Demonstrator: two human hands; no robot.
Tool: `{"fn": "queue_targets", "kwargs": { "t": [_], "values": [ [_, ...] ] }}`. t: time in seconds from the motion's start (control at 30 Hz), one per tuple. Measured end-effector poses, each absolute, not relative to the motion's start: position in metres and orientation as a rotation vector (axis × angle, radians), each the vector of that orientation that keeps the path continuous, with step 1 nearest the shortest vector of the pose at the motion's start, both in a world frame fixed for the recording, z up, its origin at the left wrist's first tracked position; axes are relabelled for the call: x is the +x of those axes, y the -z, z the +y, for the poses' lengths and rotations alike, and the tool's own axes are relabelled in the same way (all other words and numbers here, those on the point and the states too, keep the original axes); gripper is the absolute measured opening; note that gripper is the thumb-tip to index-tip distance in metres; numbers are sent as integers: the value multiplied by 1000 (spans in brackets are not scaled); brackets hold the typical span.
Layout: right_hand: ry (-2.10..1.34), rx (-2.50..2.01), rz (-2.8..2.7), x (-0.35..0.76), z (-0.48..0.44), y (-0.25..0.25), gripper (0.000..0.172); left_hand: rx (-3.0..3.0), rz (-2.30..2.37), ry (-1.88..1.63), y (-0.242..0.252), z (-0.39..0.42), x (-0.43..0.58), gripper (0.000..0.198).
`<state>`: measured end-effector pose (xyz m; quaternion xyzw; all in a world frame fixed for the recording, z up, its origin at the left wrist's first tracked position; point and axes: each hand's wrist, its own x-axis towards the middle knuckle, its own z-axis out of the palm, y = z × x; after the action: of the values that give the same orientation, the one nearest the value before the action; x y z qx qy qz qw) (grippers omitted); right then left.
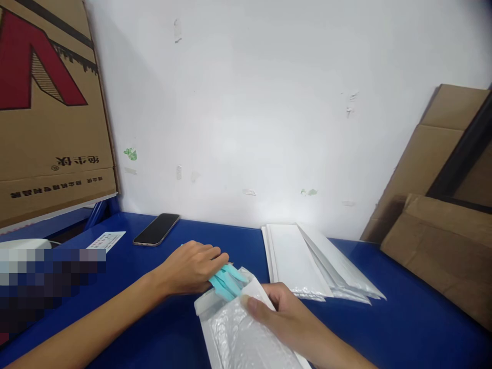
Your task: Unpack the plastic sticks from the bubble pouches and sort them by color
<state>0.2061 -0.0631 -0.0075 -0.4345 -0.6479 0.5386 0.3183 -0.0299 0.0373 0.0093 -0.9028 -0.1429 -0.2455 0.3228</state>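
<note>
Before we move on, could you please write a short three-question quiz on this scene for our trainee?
1. True or false: the right hand holds a white bubble mailer.

2. What is the left hand touching at the open end of that mailer?
A) a printed card
B) a turquoise item
C) a cardboard box

3. Fill in the missing word: in this view, the stacked bubble mailers lie on the blue table to the ____ of the smartphone.

Key: 1. True; 2. B; 3. right
</note>
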Motion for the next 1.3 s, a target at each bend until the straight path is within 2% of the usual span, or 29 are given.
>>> {"fn": "queue_targets", "kwargs": {
  "t": [0.2, 0.6, 0.9, 1.07, 1.3],
  "values": [
    [-1386, -1169, -1687, 206, -63, 4, 65, -2380, -288, 701, -12, 37, -30, 33],
    [-1286, -1072, -1771, 206, -63, 6, 61, -2416, -361, 538, -14, 36, -31, 41],
    [-1255, -1091, -1776, 207, -64, 6, 59, -2422, -491, 340, -9, 39, -29, 20],
    [-1249, -1077, -1779, 206, -64, 9, 57, -2419, -483, 347, -9, 39, -29, 20],
    [-1266, -1120, -1750, 204, -65, 7, 61, -2430, -357, 567, -10, 33, -27, 38]
  ]
}}
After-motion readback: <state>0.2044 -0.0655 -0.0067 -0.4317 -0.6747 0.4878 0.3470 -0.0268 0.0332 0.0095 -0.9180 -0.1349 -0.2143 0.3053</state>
